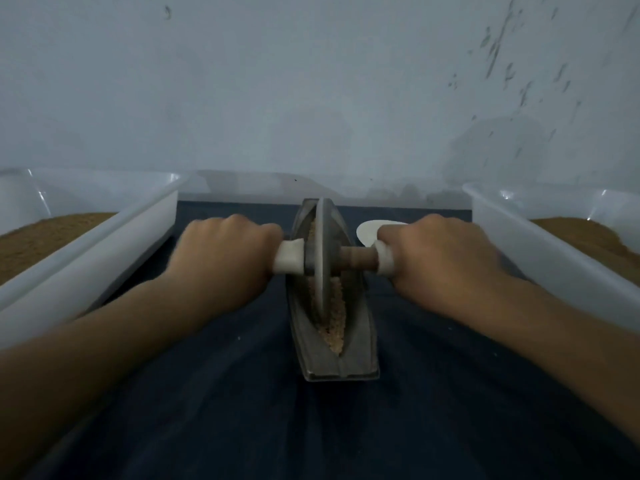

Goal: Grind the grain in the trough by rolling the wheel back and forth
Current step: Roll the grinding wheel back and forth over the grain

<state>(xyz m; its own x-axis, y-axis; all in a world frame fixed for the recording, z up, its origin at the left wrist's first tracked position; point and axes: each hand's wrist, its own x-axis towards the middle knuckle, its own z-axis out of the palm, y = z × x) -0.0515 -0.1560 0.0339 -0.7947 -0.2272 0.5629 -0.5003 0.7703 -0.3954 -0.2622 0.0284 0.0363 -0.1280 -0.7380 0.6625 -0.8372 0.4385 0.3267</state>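
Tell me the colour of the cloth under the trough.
The cloth is dark navy blue; head view.

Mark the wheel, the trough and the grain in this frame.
wheel [324,223], head view, disc's edge above the axle
trough [361,348], head view, right wall near its near end
grain [334,329], head view, pile in the groove's near part

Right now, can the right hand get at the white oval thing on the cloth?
Probably yes, once it lets go: the right hand grips the wheel's handle, and the white oval thing lies just beyond its fingers on the cloth, with nothing between them.
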